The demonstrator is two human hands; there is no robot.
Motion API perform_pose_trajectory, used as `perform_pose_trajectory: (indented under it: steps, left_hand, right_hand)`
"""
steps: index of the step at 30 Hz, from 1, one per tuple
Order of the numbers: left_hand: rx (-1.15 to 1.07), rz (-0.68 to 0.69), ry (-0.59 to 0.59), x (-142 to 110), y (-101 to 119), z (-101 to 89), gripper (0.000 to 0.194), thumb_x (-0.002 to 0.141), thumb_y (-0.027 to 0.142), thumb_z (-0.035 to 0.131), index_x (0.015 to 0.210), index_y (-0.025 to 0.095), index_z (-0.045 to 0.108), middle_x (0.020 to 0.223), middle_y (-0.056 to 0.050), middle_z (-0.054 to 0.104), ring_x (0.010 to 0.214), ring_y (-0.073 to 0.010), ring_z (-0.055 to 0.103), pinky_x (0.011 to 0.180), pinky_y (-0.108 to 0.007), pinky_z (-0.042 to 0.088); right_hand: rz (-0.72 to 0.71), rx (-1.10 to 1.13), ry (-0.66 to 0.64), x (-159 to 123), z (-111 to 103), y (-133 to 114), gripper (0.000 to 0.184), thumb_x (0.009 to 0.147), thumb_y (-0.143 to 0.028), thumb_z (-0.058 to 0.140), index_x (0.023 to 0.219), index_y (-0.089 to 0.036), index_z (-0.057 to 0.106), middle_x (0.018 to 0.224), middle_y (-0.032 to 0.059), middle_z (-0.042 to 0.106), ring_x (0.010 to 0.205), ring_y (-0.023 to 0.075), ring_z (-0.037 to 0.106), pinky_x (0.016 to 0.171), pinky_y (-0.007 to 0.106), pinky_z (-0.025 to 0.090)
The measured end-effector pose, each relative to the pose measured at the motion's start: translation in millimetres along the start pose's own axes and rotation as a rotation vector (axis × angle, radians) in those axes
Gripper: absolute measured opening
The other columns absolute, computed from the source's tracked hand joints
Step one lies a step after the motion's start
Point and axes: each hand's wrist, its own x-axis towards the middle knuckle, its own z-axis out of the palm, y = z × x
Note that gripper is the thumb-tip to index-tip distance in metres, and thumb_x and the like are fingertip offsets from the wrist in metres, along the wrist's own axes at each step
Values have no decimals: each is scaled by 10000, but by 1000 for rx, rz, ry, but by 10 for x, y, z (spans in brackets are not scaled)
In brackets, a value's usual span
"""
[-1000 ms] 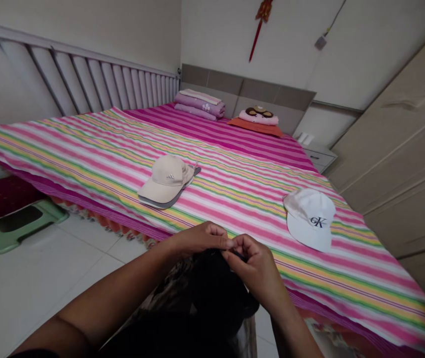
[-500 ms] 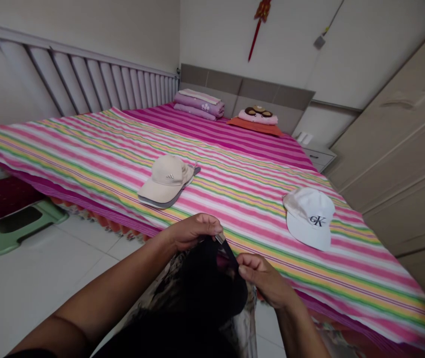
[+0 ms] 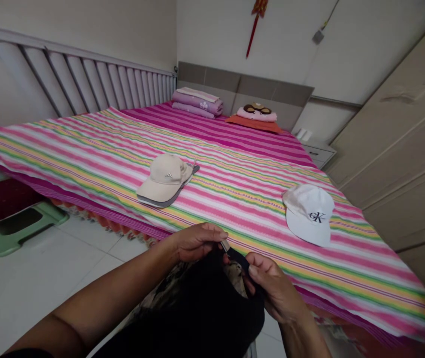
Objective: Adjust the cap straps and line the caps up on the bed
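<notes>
A black cap (image 3: pixel 212 293) hangs in front of my body, its back strap (image 3: pixel 238 258) stretched between my two hands. My left hand (image 3: pixel 199 241) is closed on the strap beside its small metal buckle (image 3: pixel 225 245). Thumb and fingers of my right hand (image 3: pixel 268 283) pinch the strap's other side. Below the strap an opening in the cap shows. Against my dark clothing the cap's outline is hard to make out. On the bed beyond lie a beige cap (image 3: pixel 165 179) at left and a white cap (image 3: pixel 309 214) with black letters at right.
The bed's striped sheet (image 3: pixel 96 159) spreads ahead, with folded purple bedding (image 3: pixel 197 102) and a folded pink item (image 3: pixel 257 114) near the headboard (image 3: pixel 257 89). A green stool (image 3: pixel 22 223) stands on the floor at left. Wooden wardrobe doors (image 3: pixel 399 139) rise at right.
My hands were together at the strap a second ago; they then drew apart, exposing the strap and buckle. Since then both have shifted slightly right. The two caps on the bed stay put.
</notes>
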Motion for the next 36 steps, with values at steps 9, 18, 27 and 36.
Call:
perform_pose_trajectory:
  steps: [9, 18, 27, 36]
  left_hand:
    - [-57, 11, 64, 125, -9, 157, 339, 542, 375, 763, 590, 80, 603, 577, -66, 639, 541, -130, 593, 573, -224, 441]
    - [-74, 4, 57, 180, -28, 180, 267, 618, 327, 718, 632, 107, 568, 587, -43, 630, 570, -132, 586, 614, -249, 427]
    - [-44, 49, 113, 170, -39, 237, 247, 597, 284, 723, 659, 111, 558, 590, -27, 608, 563, -128, 577, 583, -237, 409]
    - [-20, 26, 123, 163, -56, 213, 204, 570, 220, 711, 664, 99, 577, 575, -29, 609, 549, -129, 585, 565, -225, 415]
  right_hand:
    - [24, -133, 123, -9, -48, -68, 291, 704, -409, 641, 635, -152, 522, 357, -68, 420, 325, 40, 271, 355, 169, 181]
    - [34, -24, 137, 22, -66, -70, 327, 729, -425, 611, 586, -158, 488, 329, -89, 349, 299, 28, 219, 334, 158, 164]
    - [43, -63, 138, 26, -89, -88, 329, 731, -422, 614, 588, -158, 482, 335, -90, 350, 310, 26, 226, 338, 158, 161]
    - [19, -171, 166, 54, -66, -92, 362, 701, -473, 622, 580, -167, 471, 323, -91, 351, 296, 32, 212, 320, 170, 151]
